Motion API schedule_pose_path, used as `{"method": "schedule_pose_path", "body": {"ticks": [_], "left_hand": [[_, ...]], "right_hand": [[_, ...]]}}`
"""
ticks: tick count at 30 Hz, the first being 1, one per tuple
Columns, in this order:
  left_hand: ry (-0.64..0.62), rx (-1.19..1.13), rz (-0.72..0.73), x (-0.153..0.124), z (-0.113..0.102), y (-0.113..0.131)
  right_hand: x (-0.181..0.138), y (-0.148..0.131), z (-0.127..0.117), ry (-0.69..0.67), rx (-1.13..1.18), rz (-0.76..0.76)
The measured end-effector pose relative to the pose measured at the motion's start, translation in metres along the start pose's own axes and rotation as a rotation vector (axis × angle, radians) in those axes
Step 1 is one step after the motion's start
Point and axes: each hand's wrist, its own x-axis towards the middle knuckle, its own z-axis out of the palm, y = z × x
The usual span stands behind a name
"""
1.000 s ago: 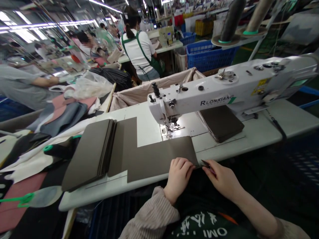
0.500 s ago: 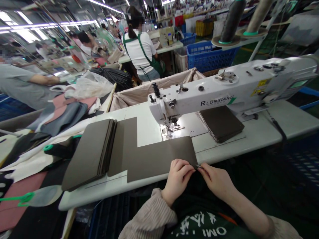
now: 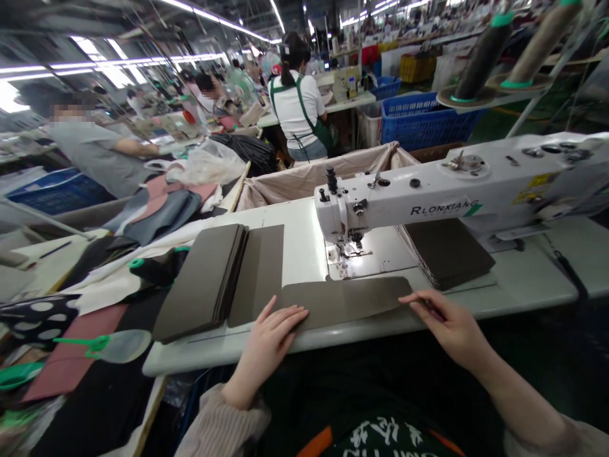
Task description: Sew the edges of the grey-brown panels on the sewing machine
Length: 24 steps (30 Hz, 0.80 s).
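A grey-brown sheet panel (image 3: 352, 301) lies along the front of the sewing table, below the needle area of the white sewing machine (image 3: 394, 197). My left hand (image 3: 273, 330) rests on its left end, fingers stretched out and palm down. With closed fingers, my right hand (image 3: 440, 317) grips the panel's right end. Something small and dark shows within that hand, too hidden to name. Left of the panel stands a thick stack of similar panels (image 3: 200, 279), with another flat panel (image 3: 261, 266) beside it. A second stack (image 3: 447, 251) sits under the machine arm.
Thread cones (image 3: 485, 57) stand at the upper right. A black thread spool (image 3: 155, 270), a clear scoop-like piece with a green handle (image 3: 121, 346) and fabric pieces lie left. Blue crates (image 3: 428, 117) and co-workers are beyond. The white table's front edge (image 3: 209, 355) runs before me.
My hands have come apart from the panel's right corner: the left moved left onto the panel, the right stayed at its right end. The panel's near edge now curves. The view has shifted left.
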Motion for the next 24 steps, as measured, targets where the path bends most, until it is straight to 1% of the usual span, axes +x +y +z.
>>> {"method": "schedule_pose_path", "body": {"ticks": [1,3,4,6,8,9,11,15,17,19,21,22,23,24], "left_hand": [[0.052,-0.070,-0.079,-0.005,-0.013,-0.005],[0.178,-0.258,-0.298,-0.012,-0.038,-0.007],[0.225,-0.376,-0.411,-0.015,-0.048,-0.005],[0.259,-0.644,-0.592,-0.015,-0.064,0.002],[0.247,-0.891,-0.702,-0.012,-0.076,0.008],[0.245,-0.979,-0.737,-0.010,-0.081,0.010],[0.264,-1.060,-0.777,-0.007,-0.093,0.011],[0.311,-1.029,-0.776,-0.005,-0.115,0.006],[0.313,-0.992,-0.769,-0.004,-0.122,0.004],[0.313,-0.940,-0.761,-0.003,-0.130,0.003],[0.348,-0.826,-0.738,-0.003,-0.145,0.004],[0.404,-0.726,-0.712,-0.004,-0.156,0.004],[0.500,-0.588,-0.672,-0.006,-0.170,0.005],[0.624,-0.410,-0.615,-0.009,-0.185,0.006]], "right_hand": [[0.004,-0.003,-0.008,0.051,0.034,0.056],[0.012,-0.007,-0.020,0.114,0.086,0.165],[0.016,-0.008,-0.022,0.124,0.123,0.213],[0.022,-0.011,-0.021,0.103,0.237,0.296],[0.026,-0.013,-0.012,0.075,0.372,0.362],[0.028,-0.014,-0.006,0.066,0.433,0.385],[0.031,-0.015,0.005,0.044,0.540,0.424],[0.038,-0.020,0.025,-0.021,0.675,0.523],[0.042,-0.023,0.032,-0.031,0.688,0.559],[0.045,-0.026,0.037,-0.037,0.662,0.556],[0.046,-0.026,0.039,-0.074,0.545,0.483],[0.045,-0.024,0.039,-0.086,0.443,0.411],[0.044,-0.019,0.038,-0.058,0.324,0.311],[0.042,-0.011,0.035,-0.003,0.205,0.201]]}}
